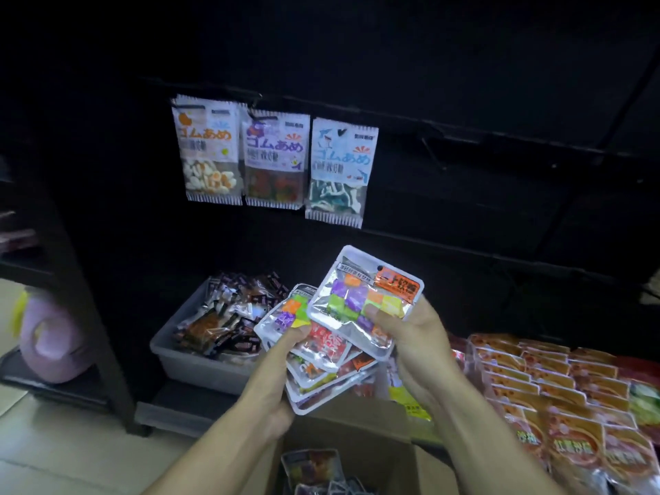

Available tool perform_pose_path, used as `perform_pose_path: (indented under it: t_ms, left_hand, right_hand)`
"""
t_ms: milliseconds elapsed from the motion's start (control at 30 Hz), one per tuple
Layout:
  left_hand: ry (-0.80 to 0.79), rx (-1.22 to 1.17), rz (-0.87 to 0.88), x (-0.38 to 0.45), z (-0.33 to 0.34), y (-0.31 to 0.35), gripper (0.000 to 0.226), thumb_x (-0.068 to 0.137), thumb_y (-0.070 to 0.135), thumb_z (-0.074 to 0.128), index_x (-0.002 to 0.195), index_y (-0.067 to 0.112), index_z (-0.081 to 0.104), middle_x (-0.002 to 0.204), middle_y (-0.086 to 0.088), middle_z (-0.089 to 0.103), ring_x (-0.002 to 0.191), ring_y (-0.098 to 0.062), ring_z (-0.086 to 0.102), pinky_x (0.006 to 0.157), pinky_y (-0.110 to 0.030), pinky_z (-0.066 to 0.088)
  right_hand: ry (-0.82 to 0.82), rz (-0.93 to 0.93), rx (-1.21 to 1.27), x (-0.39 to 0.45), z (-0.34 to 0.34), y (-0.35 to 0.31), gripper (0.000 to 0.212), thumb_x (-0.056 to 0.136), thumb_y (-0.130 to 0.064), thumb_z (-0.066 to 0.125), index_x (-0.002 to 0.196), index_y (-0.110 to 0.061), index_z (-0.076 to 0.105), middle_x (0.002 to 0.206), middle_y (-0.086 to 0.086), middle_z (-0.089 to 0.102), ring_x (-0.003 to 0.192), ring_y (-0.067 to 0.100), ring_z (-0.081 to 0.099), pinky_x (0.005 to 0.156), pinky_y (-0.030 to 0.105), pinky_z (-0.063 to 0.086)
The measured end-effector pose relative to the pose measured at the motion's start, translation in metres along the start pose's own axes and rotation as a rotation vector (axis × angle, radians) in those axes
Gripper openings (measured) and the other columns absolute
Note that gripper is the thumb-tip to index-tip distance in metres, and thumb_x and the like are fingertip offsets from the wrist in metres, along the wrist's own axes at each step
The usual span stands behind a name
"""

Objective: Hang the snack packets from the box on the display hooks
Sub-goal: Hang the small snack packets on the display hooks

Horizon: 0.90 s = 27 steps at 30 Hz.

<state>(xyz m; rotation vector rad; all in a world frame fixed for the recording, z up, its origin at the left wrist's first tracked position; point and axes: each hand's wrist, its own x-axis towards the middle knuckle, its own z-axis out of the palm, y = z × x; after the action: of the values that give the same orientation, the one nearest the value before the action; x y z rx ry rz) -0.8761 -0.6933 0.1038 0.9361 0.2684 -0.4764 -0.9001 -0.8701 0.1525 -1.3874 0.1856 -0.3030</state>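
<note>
Pinching one packet [364, 298] at its lower edge, my right hand [410, 337] has its thumb on the glossy front and fingers behind, so it is closed on that single packet and lifting it clear of the rest. My left hand [282, 380] is clamped on a fanned stack of packets [321, 359], thumb pressed across the top one, fingers curled beneath.

These feel to me like light, limp foil pouches with soft cubes inside; the film looks slick, so I judge the stack could slide apart if my left thumb eases. The stiffest part should be the sealed top band, where a dark hang hole shows near the upper edge. I would shift my hold up near that band to steer the hole onto a hook, keeping off the soft sweets.

Below my wrists sits the open cardboard box [375, 437], with more packets inside. Up on the dark panel three gummy bags [275, 159] already hang side by side, and bare hooks [432, 151] seem to stand to their right, though the dark makes them hard to read.
</note>
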Motion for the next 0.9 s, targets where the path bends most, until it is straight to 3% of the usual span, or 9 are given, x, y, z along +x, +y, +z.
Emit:
perform_pose_path:
  t_ms: [133, 200, 300, 467, 633, 800, 900]
  left_hand:
    - [0.015, -0.018, 0.094, -0.021, -0.003, 0.044, 0.054, 0.069, 0.032, 0.081, 0.118, 0.01, 0.075, 0.115, -0.023, 0.078, 0.09, -0.039, 0.077, 0.09, -0.054, 0.06]
    - [0.018, -0.031, 0.141, -0.034, -0.001, 0.071, 0.053, 0.07, 0.031, 0.08, 0.118, 0.01, 0.076, 0.114, -0.022, 0.079, 0.087, -0.038, 0.077, 0.082, -0.051, 0.063]
    - [0.019, -0.043, 0.195, -0.052, 0.004, 0.112, 0.043, 0.08, 0.029, 0.076, 0.118, 0.008, 0.076, 0.107, -0.022, 0.08, 0.075, -0.035, 0.079, 0.061, -0.044, 0.066]
    - [0.069, -0.093, 0.253, -0.072, 0.009, 0.168, 0.045, 0.09, 0.031, 0.075, 0.126, 0.005, 0.073, 0.109, -0.024, 0.08, 0.08, -0.038, 0.08, 0.062, -0.046, 0.066]
    - [0.046, -0.128, 0.327, -0.095, 0.016, 0.211, 0.029, 0.096, 0.026, 0.071, 0.114, 0.003, 0.072, 0.085, -0.023, 0.08, 0.058, -0.036, 0.077, 0.043, -0.042, 0.06]
    - [0.062, -0.137, 0.389, -0.105, 0.02, 0.247, 0.027, 0.096, 0.024, 0.072, 0.113, 0.004, 0.073, 0.086, -0.022, 0.081, 0.056, -0.033, 0.077, 0.042, -0.04, 0.059]
    - [0.077, -0.159, 0.407, -0.108, 0.022, 0.266, 0.024, 0.096, 0.025, 0.072, 0.109, 0.005, 0.073, 0.088, -0.021, 0.081, 0.059, -0.033, 0.078, 0.045, -0.041, 0.062]
  right_hand:
    - [-0.149, -0.163, -0.224, 0.012, 0.039, -0.043, 0.033, 0.087, -0.002, 0.082, 0.114, -0.02, 0.071, 0.105, -0.001, 0.082, 0.099, 0.015, 0.078, 0.082, 0.029, 0.061]
    - [-0.183, -0.206, -0.248, 0.019, 0.064, -0.068, 0.034, 0.085, -0.003, 0.084, 0.112, -0.02, 0.073, 0.103, -0.005, 0.082, 0.095, 0.01, 0.078, 0.078, 0.023, 0.061]
    - [-0.234, -0.244, -0.243, 0.031, 0.104, -0.104, 0.033, 0.085, -0.004, 0.084, 0.112, -0.018, 0.073, 0.103, -0.004, 0.082, 0.097, 0.012, 0.078, 0.088, 0.033, 0.062]
    - [-0.329, -0.308, -0.248, 0.051, 0.174, -0.162, 0.028, 0.087, -0.008, 0.084, 0.109, -0.021, 0.072, 0.105, -0.001, 0.081, 0.099, 0.019, 0.079, 0.094, 0.046, 0.062]
    - [-0.271, -0.358, -0.189, 0.08, 0.234, -0.212, 0.015, 0.091, -0.012, 0.08, 0.103, -0.018, 0.074, 0.101, 0.002, 0.081, 0.097, 0.02, 0.078, 0.094, 0.046, 0.062]
    - [-0.204, -0.351, -0.137, 0.118, 0.284, -0.252, 0.008, 0.096, -0.016, 0.076, 0.103, -0.018, 0.072, 0.097, 0.002, 0.082, 0.09, 0.018, 0.08, 0.088, 0.04, 0.064]
    - [-0.152, -0.381, -0.116, 0.142, 0.313, -0.271, 0.012, 0.097, -0.015, 0.075, 0.109, -0.014, 0.072, 0.097, 0.001, 0.08, 0.085, 0.015, 0.078, 0.073, 0.029, 0.06]
